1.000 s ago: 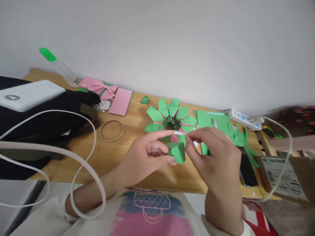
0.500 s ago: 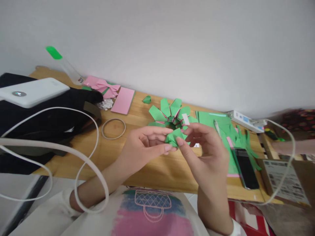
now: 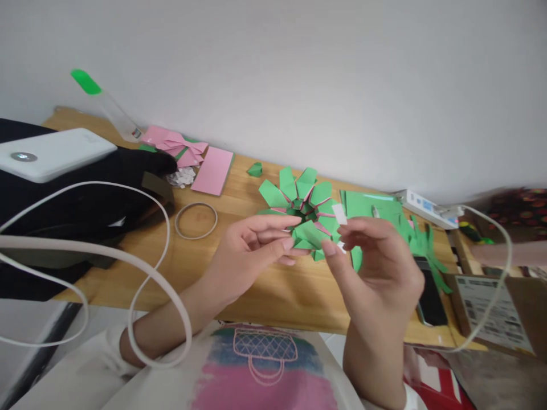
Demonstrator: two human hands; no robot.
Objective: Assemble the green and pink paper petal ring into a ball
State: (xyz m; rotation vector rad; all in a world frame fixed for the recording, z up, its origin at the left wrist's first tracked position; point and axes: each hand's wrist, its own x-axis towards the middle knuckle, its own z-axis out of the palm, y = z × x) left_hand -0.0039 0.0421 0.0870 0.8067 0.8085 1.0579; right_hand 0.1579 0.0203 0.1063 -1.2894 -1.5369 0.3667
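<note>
Between my hands is a small folded green paper piece [image 3: 308, 234]. My left hand [image 3: 252, 262] pinches its left side between thumb and fingers. The thumb of my right hand [image 3: 371, 267] meets its right edge, and a small white strip [image 3: 339, 214] sticks up from the right fingertips. Just behind, on the table [image 3: 179, 285], lies a ring of green folded petals [image 3: 287, 181] with pink edges, partly hidden by the held piece. One loose green folded piece [image 3: 255, 169] rests to the left of the ring.
At the left, a white power bank [image 3: 60, 152] lies on a black bag [image 3: 141, 165], with white cables looping in front. A tape ring [image 3: 196, 221] and pink paper [image 3: 212, 171] lie left of centre. Green sheets, a phone [image 3: 429, 296] and a power strip [image 3: 427, 208] are on the right.
My right hand has moved a little to the right with the white strip. The green piece between my hands looks wider and more opened out.
</note>
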